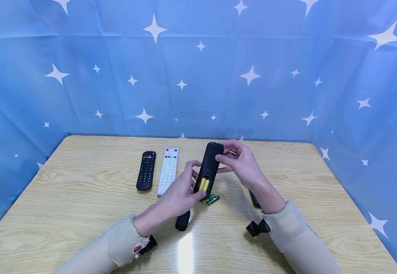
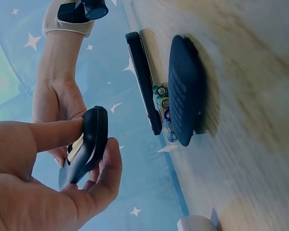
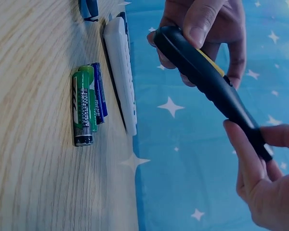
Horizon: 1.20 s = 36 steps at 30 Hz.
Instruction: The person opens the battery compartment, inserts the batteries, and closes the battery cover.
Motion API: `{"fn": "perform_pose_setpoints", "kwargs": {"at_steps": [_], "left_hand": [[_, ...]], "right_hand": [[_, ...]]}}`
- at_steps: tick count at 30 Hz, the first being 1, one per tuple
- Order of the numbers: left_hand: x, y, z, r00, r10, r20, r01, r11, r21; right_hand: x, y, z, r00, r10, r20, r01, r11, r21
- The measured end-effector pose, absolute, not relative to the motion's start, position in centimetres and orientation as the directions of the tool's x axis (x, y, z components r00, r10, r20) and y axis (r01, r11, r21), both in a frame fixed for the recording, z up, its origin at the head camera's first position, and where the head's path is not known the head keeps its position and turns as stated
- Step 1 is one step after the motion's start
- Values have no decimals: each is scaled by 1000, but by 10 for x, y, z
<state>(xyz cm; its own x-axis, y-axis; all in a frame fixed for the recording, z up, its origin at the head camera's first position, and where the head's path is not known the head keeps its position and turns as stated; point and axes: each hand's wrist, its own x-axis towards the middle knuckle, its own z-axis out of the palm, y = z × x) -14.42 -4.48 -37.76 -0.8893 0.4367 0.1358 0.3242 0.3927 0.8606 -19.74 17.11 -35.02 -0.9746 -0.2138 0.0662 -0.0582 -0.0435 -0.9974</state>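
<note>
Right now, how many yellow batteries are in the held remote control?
2: in the head view, a left yellow battery and a right yellow battery, side by side in the black remote control's back. None seems hidden.

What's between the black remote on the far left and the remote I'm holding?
The white remote, then your left hand, which grips the held remote. The head view shows this.

We see a black remote (image 1: 210,163) tilted above the desk (image 1: 82,182). Two yellow batteries (image 1: 203,184) lie in its open back.
</note>
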Motion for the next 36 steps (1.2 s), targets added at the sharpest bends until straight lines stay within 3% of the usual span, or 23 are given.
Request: {"fn": "perform_pose_setpoints", "kwargs": {"at_steps": [22, 30, 36], "left_hand": [[-142, -56, -377, -874, 479, 78, 311, 429, 848], [-139, -64, -376, -851, 519, 80, 408, 556, 724], [-134, -67, -374, -825, 565, 4, 444, 643, 624]], "right_hand": [[-199, 176, -353, -974, -222, 55, -48, -35, -998], [-200, 179, -353, -973, -223, 50, -44, -32, -999], [-200, 181, -354, -974, -222, 48, -42, -33, -999]]}}
